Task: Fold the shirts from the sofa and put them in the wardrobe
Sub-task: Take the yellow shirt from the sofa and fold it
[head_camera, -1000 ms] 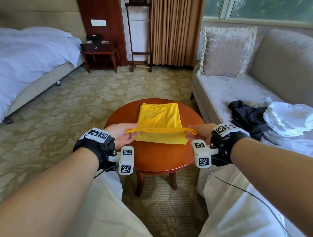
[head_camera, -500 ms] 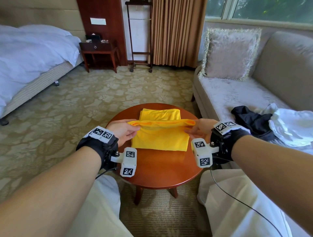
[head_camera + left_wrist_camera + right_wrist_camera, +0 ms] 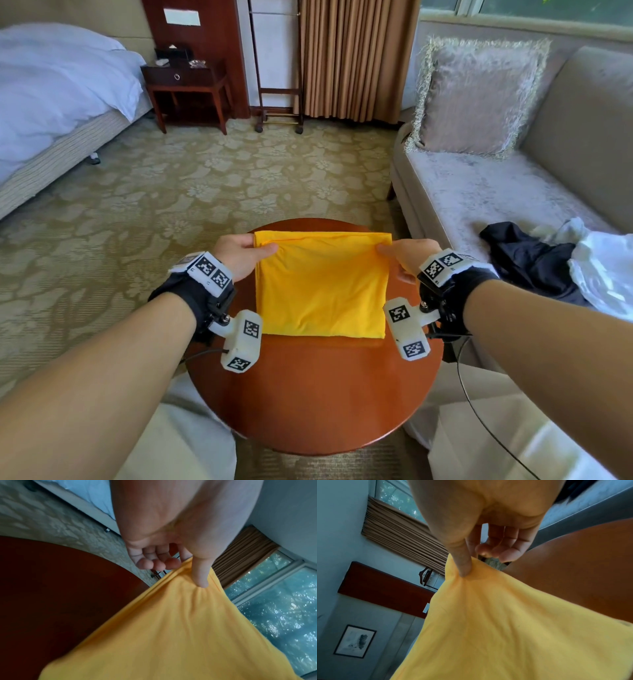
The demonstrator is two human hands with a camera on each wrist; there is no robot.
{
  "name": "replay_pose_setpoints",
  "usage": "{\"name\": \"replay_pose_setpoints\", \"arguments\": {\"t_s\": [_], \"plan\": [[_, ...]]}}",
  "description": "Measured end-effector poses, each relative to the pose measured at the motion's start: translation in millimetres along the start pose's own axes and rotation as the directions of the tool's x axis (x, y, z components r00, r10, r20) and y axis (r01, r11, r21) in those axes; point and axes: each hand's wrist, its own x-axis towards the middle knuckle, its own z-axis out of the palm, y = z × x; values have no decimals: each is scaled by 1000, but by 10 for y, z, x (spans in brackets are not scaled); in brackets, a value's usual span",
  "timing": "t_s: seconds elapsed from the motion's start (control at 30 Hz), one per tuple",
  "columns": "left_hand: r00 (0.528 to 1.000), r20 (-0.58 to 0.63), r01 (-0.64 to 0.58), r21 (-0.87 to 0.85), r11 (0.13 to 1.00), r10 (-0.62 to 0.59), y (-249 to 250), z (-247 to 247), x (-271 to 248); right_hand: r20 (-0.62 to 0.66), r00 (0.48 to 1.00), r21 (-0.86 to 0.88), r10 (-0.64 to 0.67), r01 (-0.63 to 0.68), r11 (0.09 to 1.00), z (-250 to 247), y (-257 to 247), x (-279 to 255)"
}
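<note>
Finishing the last fold of the yellow shirt (image 3: 322,287) on the round surface (image 3: 308,394), left hand (image 3: 239,255) and right hand (image 3: 409,253) each pinching a far corner; next, probably: release, smooth, carry to wardrobe.

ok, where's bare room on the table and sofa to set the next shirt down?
Table: a bare wood crescent between the yellow shirt and the near rim; the far half is covered, with the left hand and right hand pinching its far corners. Sofa: bare seat between the cushion and the dark garment; crowded at the white garment.
</note>
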Motion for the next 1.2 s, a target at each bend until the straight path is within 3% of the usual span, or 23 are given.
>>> {"name": "replay_pose_setpoints", "arguments": {"t_s": [0.17,0.43,0.7,0.97,1.2], "plan": [[996,51,-71,99,993,67,-23,85,424,-42,986,-131,-161,155,979,143,-56,418],[966,120,-246,142,959,230,-211,322,909,-47,957,-403,-285,243,882,454,-38,969],[980,107,-195,303,933,171,-354,416,1270,-49,969,-518,-240,181,836,631,80,1283],[990,-4,-126,425,896,141,-351,496,1437,-72,990,-495,-122,71,866,671,-19,1416],[996,2,-85,419,904,93,-281,495,1448,-68,995,-394,-69,37,918,670,-66,1443]]}}
